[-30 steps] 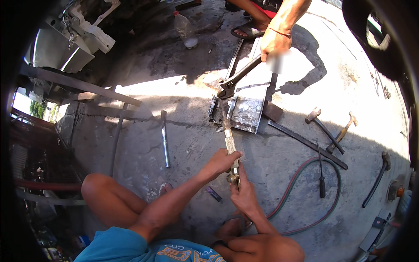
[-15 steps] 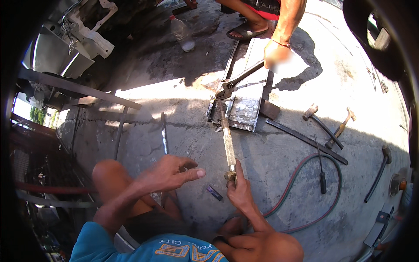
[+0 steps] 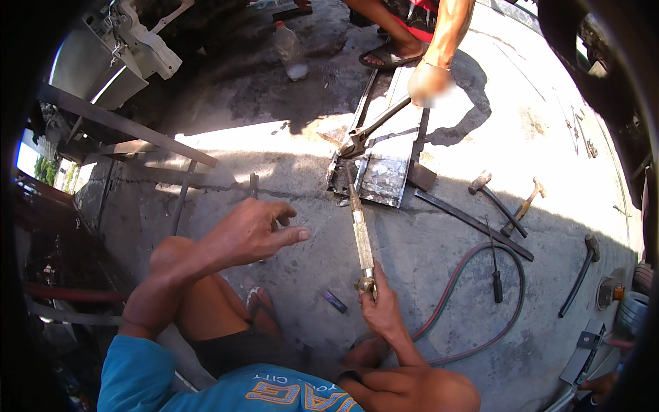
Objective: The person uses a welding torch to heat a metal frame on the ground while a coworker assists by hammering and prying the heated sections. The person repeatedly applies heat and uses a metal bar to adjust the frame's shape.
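Observation:
My right hand (image 3: pixel 379 305) is wrapped round the rear end of a brass-coloured gas torch (image 3: pixel 362 237), by its valve knob. The torch's narrow tip reaches a battered metal panel (image 3: pixel 384 178) lying on the concrete. My left hand (image 3: pixel 264 230) hovers over the ground left of the torch, thumb and fingers apart and nothing in it. Across from me, a co-worker's hand (image 3: pixel 429 82) grips the handle of an adjustable wrench (image 3: pixel 371 130), whose jaw rests at the panel's near left corner, close to the torch tip.
Red and green hoses (image 3: pixel 519 295) loop at right. Around them lie a screwdriver (image 3: pixel 497 281), a flat metal bar (image 3: pixel 473 225) and several hammers (image 3: pixel 482 182). A small dark lighter-sized object (image 3: pixel 335 301) lies near my feet. A metal frame (image 3: pixel 130 123) stands at left; a plastic bottle (image 3: pixel 292 55) is farther off.
My left hand has moved forward and a little left, staying empty. The torch and the wrench jaw keep nearly the same place at the panel. The co-worker's hand has shifted slightly.

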The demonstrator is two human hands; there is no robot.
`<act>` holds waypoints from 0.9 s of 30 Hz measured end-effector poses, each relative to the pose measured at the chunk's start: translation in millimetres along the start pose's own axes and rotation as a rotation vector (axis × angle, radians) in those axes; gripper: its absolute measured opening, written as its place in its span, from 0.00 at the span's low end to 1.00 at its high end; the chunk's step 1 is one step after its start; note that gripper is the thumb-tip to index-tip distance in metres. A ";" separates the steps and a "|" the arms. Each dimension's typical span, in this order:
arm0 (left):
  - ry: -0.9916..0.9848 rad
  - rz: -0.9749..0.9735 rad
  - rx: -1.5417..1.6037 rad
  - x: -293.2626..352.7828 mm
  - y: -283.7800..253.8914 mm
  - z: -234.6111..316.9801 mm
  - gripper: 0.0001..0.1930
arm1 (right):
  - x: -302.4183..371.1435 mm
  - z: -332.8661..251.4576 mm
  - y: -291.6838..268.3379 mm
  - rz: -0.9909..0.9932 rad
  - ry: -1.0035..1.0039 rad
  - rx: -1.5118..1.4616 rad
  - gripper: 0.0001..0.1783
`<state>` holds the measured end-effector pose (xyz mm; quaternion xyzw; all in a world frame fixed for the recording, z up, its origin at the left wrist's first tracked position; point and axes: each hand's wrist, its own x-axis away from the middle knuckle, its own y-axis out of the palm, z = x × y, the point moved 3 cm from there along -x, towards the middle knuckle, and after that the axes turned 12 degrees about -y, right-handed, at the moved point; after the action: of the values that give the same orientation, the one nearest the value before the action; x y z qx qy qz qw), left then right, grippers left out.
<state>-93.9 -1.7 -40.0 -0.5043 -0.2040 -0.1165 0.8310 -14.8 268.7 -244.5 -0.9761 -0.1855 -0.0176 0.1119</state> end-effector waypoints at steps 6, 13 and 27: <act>-0.018 -0.276 -0.016 4.9 83.6 9.4 0.35 | -1.8 -3.3 4.3 -0.018 0.006 0.017 0.42; -0.302 -0.299 0.827 -53.9 190.1 -4.5 0.38 | 12.9 0.4 5.2 -0.080 -0.037 0.040 0.46; -0.474 -0.286 1.311 -94.2 200.4 5.6 0.16 | -11.0 -7.2 31.9 -0.267 -0.179 0.310 0.53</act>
<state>-98.9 95.1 -239.2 0.1196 -0.4716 0.0351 0.8730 -13.3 234.2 -245.1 -0.9116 -0.3228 0.0834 0.2405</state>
